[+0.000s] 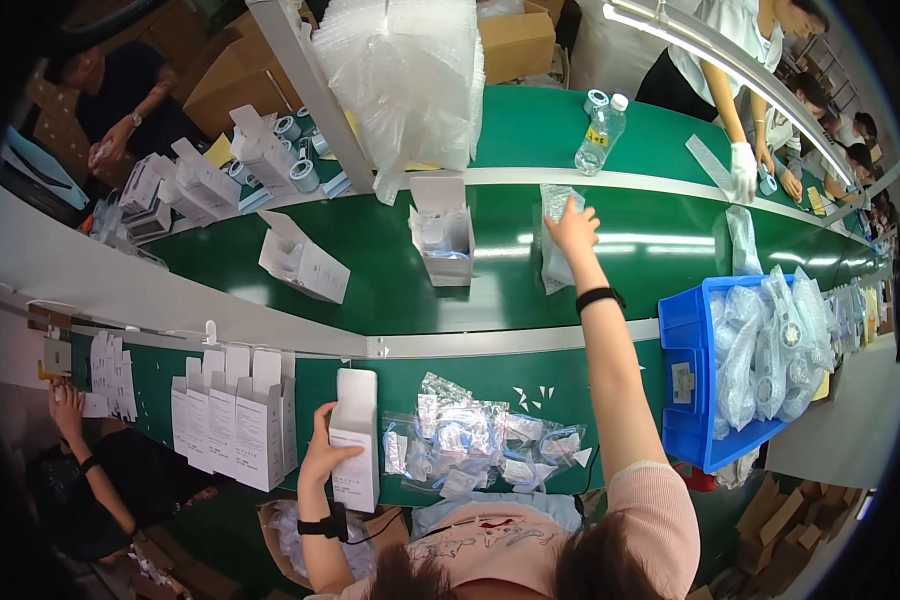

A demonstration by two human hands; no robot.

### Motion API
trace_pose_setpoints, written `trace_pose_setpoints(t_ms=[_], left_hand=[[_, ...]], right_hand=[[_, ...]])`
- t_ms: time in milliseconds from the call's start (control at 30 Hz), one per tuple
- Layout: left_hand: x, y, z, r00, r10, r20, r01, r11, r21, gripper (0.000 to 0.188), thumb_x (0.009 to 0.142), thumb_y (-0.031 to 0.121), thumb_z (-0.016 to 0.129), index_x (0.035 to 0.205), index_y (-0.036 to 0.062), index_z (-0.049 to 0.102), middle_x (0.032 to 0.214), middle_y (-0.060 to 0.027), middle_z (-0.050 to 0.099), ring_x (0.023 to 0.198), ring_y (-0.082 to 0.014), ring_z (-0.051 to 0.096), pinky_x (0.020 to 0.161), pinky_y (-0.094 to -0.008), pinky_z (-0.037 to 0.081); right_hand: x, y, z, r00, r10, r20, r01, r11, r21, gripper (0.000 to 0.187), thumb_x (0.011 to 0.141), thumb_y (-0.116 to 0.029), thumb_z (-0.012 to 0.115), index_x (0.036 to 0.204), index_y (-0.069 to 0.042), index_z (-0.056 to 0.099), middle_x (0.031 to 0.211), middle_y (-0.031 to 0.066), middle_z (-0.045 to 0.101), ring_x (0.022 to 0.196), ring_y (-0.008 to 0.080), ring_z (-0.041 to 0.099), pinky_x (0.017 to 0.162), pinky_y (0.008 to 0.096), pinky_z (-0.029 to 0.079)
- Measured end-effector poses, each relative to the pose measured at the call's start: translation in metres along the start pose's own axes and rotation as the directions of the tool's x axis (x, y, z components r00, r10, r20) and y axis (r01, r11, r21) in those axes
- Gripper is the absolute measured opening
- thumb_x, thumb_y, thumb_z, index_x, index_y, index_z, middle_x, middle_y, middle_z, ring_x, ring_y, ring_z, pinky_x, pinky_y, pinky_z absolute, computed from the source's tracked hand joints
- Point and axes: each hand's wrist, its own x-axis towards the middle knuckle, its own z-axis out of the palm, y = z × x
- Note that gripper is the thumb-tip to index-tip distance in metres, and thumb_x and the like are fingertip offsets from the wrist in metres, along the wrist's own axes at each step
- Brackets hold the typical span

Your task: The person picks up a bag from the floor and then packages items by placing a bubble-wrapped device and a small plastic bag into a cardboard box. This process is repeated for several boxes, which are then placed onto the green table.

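Observation:
My left hand (328, 455) is wrapped round an upright white carton (355, 470) with its top flap standing up, at the front edge of the bench. My right arm stretches far over the green conveyor belt. There my right hand (573, 232), fingers spread, is over a clear bubble-wrap pouch (556, 262) lying lengthwise; its contents are hard to make out. Between my arms, small clear plastic bags (460, 435) with silvery packets and blue-and-white parts lie heaped on the bench. On the belt stand an open carton (442, 240) with something bagged inside and a tilted open carton (305, 262).
A blue bin (685, 345) of bubble-wrapped items stands at right. Several open white cartons (232, 420) stand left. Beyond the belt are a bubble-bag stack (405, 85), a plastic bottle (598, 140) and a co-worker's gloved hand (743, 170). A grey rail (490, 344) separates bench and belt.

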Motion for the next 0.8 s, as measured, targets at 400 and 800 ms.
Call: trace_pose_setpoints(t_ms=[400,800], left_hand=[[0.003,0.126,0.099,0.856,0.499,0.135,-0.506,0.758,0.411,0.081,0.049,0.017,0.080,0.118,0.0086,0.038,0.118,-0.0125,0.040,0.112,-0.0278,0.040,0.094,-0.0349,0.033],[0.014,0.119,0.171,0.770,0.630,-0.097,-0.568,0.747,0.346,0.082,0.052,0.018,0.082,0.109,0.0024,0.025,0.114,-0.0206,0.039,0.100,-0.0301,0.048,0.086,-0.0359,0.040]], right_hand=[[-0.100,0.032,-0.064,0.812,-0.523,0.260,-0.511,-0.422,0.749,0.062,0.078,-0.017,0.057,0.131,-0.011,0.025,0.120,0.0162,0.043,0.094,0.0308,0.054,0.083,0.0396,0.045],[-0.238,-0.013,-0.119,0.811,-0.208,-0.547,0.577,0.130,0.806,0.047,0.075,-0.012,0.060,0.117,-0.006,0.040,0.119,0.0127,0.041,0.112,0.0276,0.040,0.096,0.0372,0.031]])
